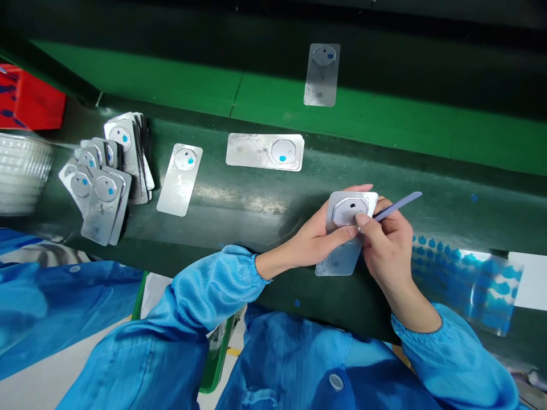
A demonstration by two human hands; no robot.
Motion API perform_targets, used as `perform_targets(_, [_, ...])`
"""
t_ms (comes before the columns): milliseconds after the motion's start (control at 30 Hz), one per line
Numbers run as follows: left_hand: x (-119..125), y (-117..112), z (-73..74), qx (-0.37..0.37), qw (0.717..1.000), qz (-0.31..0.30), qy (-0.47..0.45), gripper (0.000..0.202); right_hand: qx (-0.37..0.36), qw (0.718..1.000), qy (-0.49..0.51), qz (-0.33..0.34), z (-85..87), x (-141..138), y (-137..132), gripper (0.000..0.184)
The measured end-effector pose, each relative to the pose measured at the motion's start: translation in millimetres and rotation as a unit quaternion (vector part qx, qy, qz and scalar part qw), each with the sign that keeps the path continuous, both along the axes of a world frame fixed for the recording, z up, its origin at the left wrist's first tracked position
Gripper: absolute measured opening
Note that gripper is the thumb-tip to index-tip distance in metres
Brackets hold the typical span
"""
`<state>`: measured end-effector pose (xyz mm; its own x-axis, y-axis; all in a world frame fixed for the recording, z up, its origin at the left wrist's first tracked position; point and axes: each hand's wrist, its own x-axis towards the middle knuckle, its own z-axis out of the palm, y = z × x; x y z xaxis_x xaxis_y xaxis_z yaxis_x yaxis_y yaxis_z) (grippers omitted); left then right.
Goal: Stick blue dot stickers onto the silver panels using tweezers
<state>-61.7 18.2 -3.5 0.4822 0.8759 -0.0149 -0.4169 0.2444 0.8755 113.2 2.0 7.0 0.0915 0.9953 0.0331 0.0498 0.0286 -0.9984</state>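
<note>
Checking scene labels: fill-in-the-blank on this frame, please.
The right hand holds a slim ____ tool.
The left hand holds a silver card with an ____ window.
The box at far left is ____.
The film of blue dots lies to the ____ of the right hand.

Missing words: blue; octagonal; red; right.

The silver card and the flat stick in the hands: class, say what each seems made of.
The silver card looks like thin aluminium-faced sheet, with a bright, streaky sheen. The flat stick looks like matte blue-grey plastic, dull along its length, though coated metal is possible.
</note>
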Motion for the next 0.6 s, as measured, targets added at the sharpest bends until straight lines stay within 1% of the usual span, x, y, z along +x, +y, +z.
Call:
perform_targets(100, [-0.6, -0.2, 0.2, -0.015, 1.000, 0.002, -0.007, 0.084, 0.000, 1.000, -0.021, 0.003, -1.4, 0.5, -1.0, 0.029])
perform_targets(167, [-1.4, 1.9, 1.1, -0.043, 0.999, 0.012, -0.016, 0.085, -0.002, 0.999, -0.032, 0.010, -2.7, 0.4, -1.4, 0.028])
perform_targets(233, [-2.5, 5.8, 2.9, -0.081, 0.996, 0.045, -0.015, 0.078, 0.002, 1.000, -0.026, 0.003, -3.5, -1.8, -2.0, 0.034])
perform_targets(300, [-4.4, 10.7, 5.8, -0.116, 0.989, 0.093, -0.002, 0.070, 0.007, 1.000, -0.023, -0.007, -2.6, -6.7, -3.9, 0.043])
perform_targets(333, [-5.7, 13.3, 7.8, -0.131, 0.985, 0.116, 0.001, 0.069, 0.005, 0.999, -0.034, 0.002, -0.7, -10.1, -6.0, 0.043])
perform_targets(367, [-7.3, 15.8, 9.9, -0.143, 0.980, 0.136, -0.003, 0.069, 0.000, 0.998, -0.055, 0.024, 2.5, -13.8, -9.2, 0.039])
perform_targets(400, [-9.1, 17.9, 12.1, -0.153, 0.976, 0.154, -0.012, 0.069, -0.005, 0.995, -0.085, 0.055, 7.5, -17.1, -13.8, 0.037])
perform_targets(467, [-12.6, 20.6, 15.9, -0.166, 0.971, 0.164, -0.041, 0.070, -0.003, 0.981, -0.155, 0.113, 23.3, -20.0, -27.0, 0.043])
perform_targets(500, [-14.0, 21.1, 17.1, -0.167, 0.973, 0.151, -0.055, 0.071, 0.006, 0.974, -0.186, 0.127, 34.2, -18.0, -35.2, 0.045])
perform_targets(533, [-15.0, 21.0, 17.5, -0.164, 0.976, 0.127, -0.067, 0.073, 0.017, 0.969, -0.212, 0.129, 46.7, -12.8, -43.7, 0.043])
perform_targets(600, [-16.1, 20.0, 16.4, -0.145, 0.983, 0.065, -0.091, 0.081, 0.030, 0.960, -0.252, 0.121, 74.2, 7.4, -58.9, 0.033])
